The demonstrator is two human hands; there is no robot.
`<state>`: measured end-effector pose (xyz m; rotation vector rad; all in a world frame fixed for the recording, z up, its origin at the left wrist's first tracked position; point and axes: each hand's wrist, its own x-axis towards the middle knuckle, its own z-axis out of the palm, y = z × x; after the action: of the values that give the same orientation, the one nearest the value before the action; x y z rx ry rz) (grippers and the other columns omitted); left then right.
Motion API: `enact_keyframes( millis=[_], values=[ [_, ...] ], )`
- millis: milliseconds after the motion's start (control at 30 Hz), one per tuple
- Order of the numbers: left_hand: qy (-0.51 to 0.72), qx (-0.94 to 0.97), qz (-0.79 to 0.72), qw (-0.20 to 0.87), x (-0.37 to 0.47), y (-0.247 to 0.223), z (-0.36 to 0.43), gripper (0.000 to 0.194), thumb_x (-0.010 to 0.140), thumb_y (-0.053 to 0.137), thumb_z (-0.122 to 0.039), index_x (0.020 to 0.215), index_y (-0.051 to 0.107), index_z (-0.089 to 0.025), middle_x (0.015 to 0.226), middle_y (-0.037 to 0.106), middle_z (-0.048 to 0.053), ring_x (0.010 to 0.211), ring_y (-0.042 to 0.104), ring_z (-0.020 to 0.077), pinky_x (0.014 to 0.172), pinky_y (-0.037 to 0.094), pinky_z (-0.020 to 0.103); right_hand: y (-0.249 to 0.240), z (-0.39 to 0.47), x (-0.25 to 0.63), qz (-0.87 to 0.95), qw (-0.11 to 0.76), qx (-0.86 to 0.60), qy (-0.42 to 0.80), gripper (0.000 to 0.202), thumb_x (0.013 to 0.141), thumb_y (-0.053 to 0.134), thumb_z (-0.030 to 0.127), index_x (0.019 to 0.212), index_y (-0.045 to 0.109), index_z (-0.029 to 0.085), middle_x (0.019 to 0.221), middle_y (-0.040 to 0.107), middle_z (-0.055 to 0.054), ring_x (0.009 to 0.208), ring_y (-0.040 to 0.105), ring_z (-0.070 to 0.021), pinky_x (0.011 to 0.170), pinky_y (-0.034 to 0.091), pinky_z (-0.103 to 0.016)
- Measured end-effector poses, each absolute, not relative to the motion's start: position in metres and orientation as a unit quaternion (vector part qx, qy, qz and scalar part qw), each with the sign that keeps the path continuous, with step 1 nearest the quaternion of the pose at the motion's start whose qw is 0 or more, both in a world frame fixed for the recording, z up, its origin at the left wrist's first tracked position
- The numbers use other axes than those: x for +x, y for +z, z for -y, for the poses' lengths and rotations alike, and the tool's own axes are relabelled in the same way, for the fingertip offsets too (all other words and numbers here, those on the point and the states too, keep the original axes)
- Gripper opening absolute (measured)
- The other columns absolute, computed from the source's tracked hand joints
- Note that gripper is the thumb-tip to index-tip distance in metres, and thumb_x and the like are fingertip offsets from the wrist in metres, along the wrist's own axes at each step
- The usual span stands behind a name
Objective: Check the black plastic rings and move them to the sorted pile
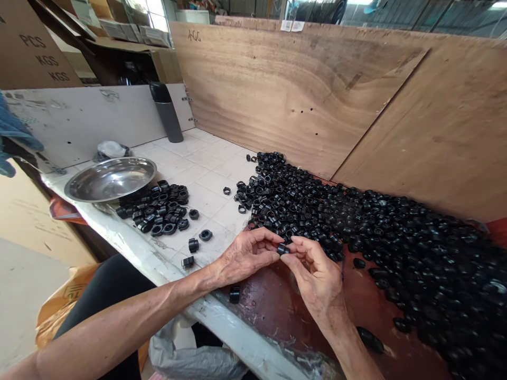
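Note:
Between the fingertips of both hands is a small black ring-shaped plastic part (282,249). My left hand (253,256) pinches it from the left, thumb below and fingers above. From the other side my right hand (315,266) closes its thumb and fingers on the same part. Just behind the hands lies a heap of black plastic rings (277,195). A single black part (234,294) stands on the red-brown board below my left wrist. More loose pieces, among them a black ring (205,235), lie on the tiles left of the hands.
A steel bowl (111,179) leans over a smaller pile of black rings (158,208) on the left. A large mass of black rounded parts (443,264) fills the right side. A dark flask (167,113) stands by the wooden board wall (301,95). The wrapped table edge (166,269) runs in front.

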<state>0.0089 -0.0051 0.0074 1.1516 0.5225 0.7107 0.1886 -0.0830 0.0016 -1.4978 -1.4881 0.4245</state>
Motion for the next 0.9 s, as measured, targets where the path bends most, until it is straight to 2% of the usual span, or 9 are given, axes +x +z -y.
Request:
enact_keyframes(
  millis=[100,267,433,500,567,633,733,800,900],
  values=[
    [0.326,0.547,-0.238,0.733,0.009,0.008,0.006,0.036,0.084,0.079,-0.031,0.112,0.065,-0.012,0.102,0.074,0.009,0.091,0.069,0.0174,0.082,0.051,0.03,-0.001,0.084,0.189,0.626,0.448,-0.626,0.126,0.037,0.098,0.065,0.041,0.13,0.061,0.024,0.097,0.077,-0.005,0.083,0.074,-0.0195,0.075,0.06,-0.03],
    [0.324,0.569,-0.231,0.72,0.01,0.005,0.007,0.035,0.085,0.078,-0.032,0.111,0.066,-0.012,0.101,0.073,0.01,0.091,0.069,0.0185,0.083,0.053,0.032,0.007,0.086,0.188,0.671,0.421,-0.602,0.102,0.014,0.104,0.054,0.032,0.105,0.066,0.023,0.088,0.075,-0.003,0.078,0.072,-0.0164,0.071,0.054,-0.026],
    [0.334,0.548,-0.233,0.731,0.011,0.003,0.008,0.038,0.085,0.078,-0.035,0.111,0.065,-0.011,0.1,0.074,0.011,0.092,0.071,0.0202,0.087,0.054,0.036,0.013,0.085,0.19,0.695,0.415,-0.57,0.141,0.014,0.102,0.058,0.029,0.112,0.066,0.023,0.098,0.074,-0.004,0.086,0.071,-0.016,0.079,0.053,-0.024],
    [0.33,0.558,-0.237,0.724,0.011,0.003,0.008,0.038,0.084,0.078,-0.034,0.111,0.065,-0.011,0.099,0.074,0.011,0.09,0.07,0.0192,0.086,0.053,0.034,0.01,0.084,0.191,0.697,0.398,-0.584,0.121,0.017,0.104,0.055,0.031,0.097,0.068,0.021,0.083,0.072,-0.002,0.074,0.068,-0.0153,0.07,0.05,-0.025],
    [0.326,0.565,-0.24,0.719,0.011,0.003,0.008,0.038,0.083,0.079,-0.033,0.111,0.066,-0.012,0.098,0.073,0.01,0.089,0.069,0.0178,0.084,0.053,0.032,0.008,0.084,0.192,0.697,0.373,-0.605,0.098,0.035,0.106,0.05,0.035,0.076,0.062,0.021,0.065,0.063,0.0,0.06,0.06,-0.0144,0.06,0.044,-0.026],
    [0.327,0.558,-0.24,0.724,0.011,0.003,0.008,0.038,0.082,0.08,-0.033,0.109,0.066,-0.012,0.097,0.073,0.009,0.088,0.069,0.0168,0.083,0.052,0.031,0.008,0.083,0.192,0.689,0.368,-0.618,0.09,0.044,0.107,0.047,0.038,0.067,0.058,0.022,0.059,0.059,0.001,0.054,0.056,-0.0142,0.057,0.041,-0.027],
    [0.336,0.532,-0.234,0.741,0.012,0.003,0.007,0.041,0.081,0.081,-0.036,0.11,0.065,-0.012,0.098,0.073,0.009,0.089,0.069,0.0172,0.085,0.053,0.032,0.011,0.083,0.189,0.685,0.386,-0.605,0.125,0.03,0.106,0.047,0.036,0.094,0.069,0.02,0.08,0.071,-0.004,0.073,0.067,-0.0172,0.069,0.049,-0.026],
    [0.346,0.522,-0.234,0.743,0.012,0.003,0.007,0.042,0.081,0.081,-0.037,0.11,0.064,-0.012,0.099,0.073,0.01,0.091,0.07,0.0185,0.087,0.053,0.033,0.013,0.083,0.187,0.696,0.381,-0.591,0.144,0.023,0.104,0.052,0.035,0.108,0.069,0.02,0.093,0.074,-0.006,0.084,0.069,-0.0192,0.077,0.051,-0.027],
    [0.351,0.527,-0.243,0.734,0.011,0.004,0.007,0.041,0.081,0.081,-0.037,0.109,0.064,-0.012,0.101,0.074,0.01,0.092,0.07,0.0195,0.087,0.054,0.034,0.013,0.084,0.187,0.703,0.356,-0.602,0.129,0.032,0.102,0.055,0.037,0.076,0.065,0.022,0.069,0.066,-0.002,0.063,0.061,-0.0168,0.064,0.047,-0.027]
  ],
)
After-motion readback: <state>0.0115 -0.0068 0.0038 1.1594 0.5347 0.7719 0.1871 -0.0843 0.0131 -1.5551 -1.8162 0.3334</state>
